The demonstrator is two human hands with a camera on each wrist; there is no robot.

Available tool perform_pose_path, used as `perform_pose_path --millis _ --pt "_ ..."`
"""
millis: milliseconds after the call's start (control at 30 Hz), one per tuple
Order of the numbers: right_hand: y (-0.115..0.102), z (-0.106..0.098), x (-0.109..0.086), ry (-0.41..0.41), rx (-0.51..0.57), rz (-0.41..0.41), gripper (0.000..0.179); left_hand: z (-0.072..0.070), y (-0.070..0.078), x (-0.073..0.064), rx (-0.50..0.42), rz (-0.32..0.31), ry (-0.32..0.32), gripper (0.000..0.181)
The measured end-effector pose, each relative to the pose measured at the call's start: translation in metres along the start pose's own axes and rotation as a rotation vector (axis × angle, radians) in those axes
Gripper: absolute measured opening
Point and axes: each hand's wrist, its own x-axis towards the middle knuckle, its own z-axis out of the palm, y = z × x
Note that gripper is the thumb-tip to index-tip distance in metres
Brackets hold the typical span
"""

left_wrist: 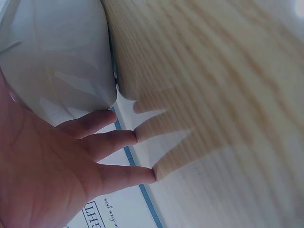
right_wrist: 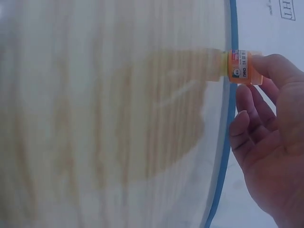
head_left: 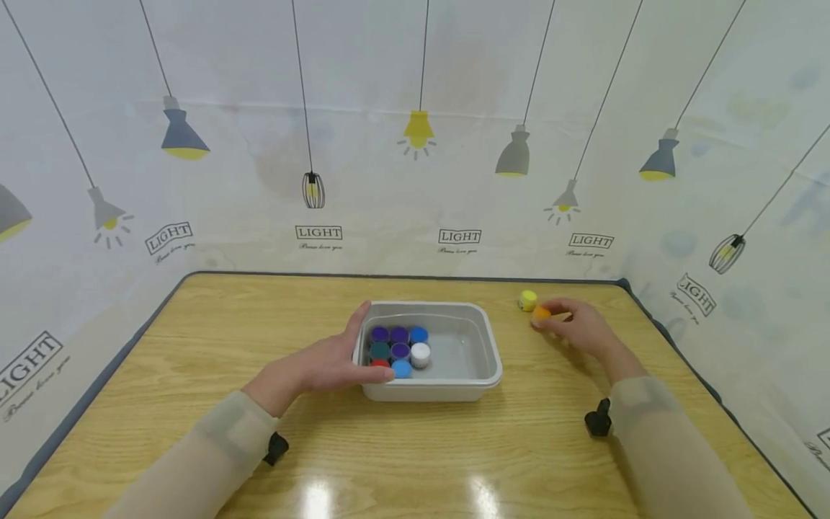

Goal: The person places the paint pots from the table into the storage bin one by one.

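A white plastic box (head_left: pixel 428 393) stands mid-table, with several small jars (head_left: pixel 400 352) grouped in its left half, their lids purple, blue, green, red and white. Against the box's left end rests my left hand (head_left: pixel 327 362), thumb over the front rim and index finger at the back left corner. Its other fingers (left_wrist: pixel 126 174) spread out straight beside the box in the left wrist view. Over to the right, my right hand (head_left: pixel 579 329) pinches a small orange jar (right_wrist: pixel 240 66) between thumb and fingers, low at the table. A yellow-lidded jar (head_left: pixel 528 300) stands just behind it.
The wooden table (head_left: pixel 428 454) has a dark edge along its back and sides. White wall sheets (head_left: pixel 376 144) printed with hanging lamps enclose it. The right half of the box shows its bare floor (head_left: pixel 460 353).
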Motion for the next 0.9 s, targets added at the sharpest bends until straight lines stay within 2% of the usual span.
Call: perform_pose_path --millis 200,500,733,900 --pt "-0.017 -0.001 -0.013 0.014 -0.008 -0.104 0.054 0.000 0.001 -0.001 0.001 -0.002 0.000 0.137" --pt "-0.067 -0.001 -0.034 -0.010 0.036 -0.238 0.042 0.000 0.001 0.000 0.007 -0.013 -0.003 0.137" --pt "-0.106 0.012 -0.041 -0.038 0.089 -0.366 0.031 -0.001 0.001 0.000 0.005 -0.014 -0.002 0.137" --pt "-0.126 0.027 -0.043 -0.085 0.093 -0.468 0.031 -0.001 0.001 -0.001 0.000 -0.012 -0.002 0.137"
